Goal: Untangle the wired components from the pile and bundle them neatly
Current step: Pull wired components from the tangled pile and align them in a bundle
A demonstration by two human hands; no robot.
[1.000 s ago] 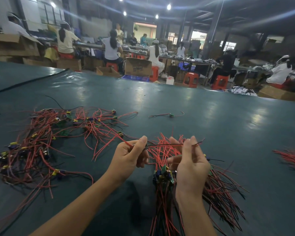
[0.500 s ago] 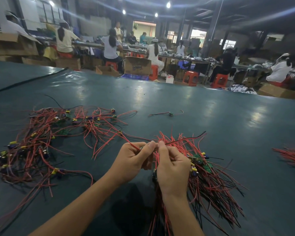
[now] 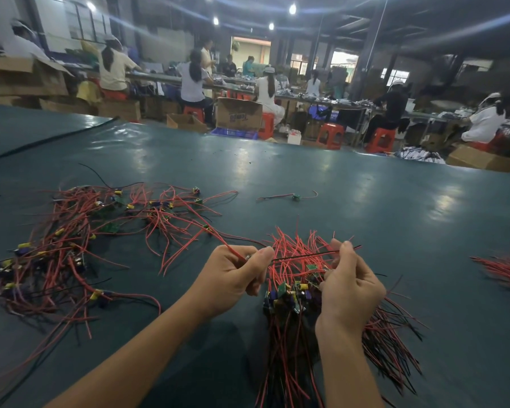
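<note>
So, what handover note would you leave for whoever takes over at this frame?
Left hand pinches a thin red wire trailing from the tangled pile of red and black wired components.
Right hand pinches the thin black wire stretched between both hands.
Sorted bundle of wired green boards lies under the hands.
Done: that bundle gathered.
Left: free this piece, add it, then the pile and the lone stray component.

Hall was dim; ceiling lamps [image 3: 292,8] flared into streaks. Glare patches lay on table [image 3: 365,207]. Edges bowed, right rim blurred.
</note>
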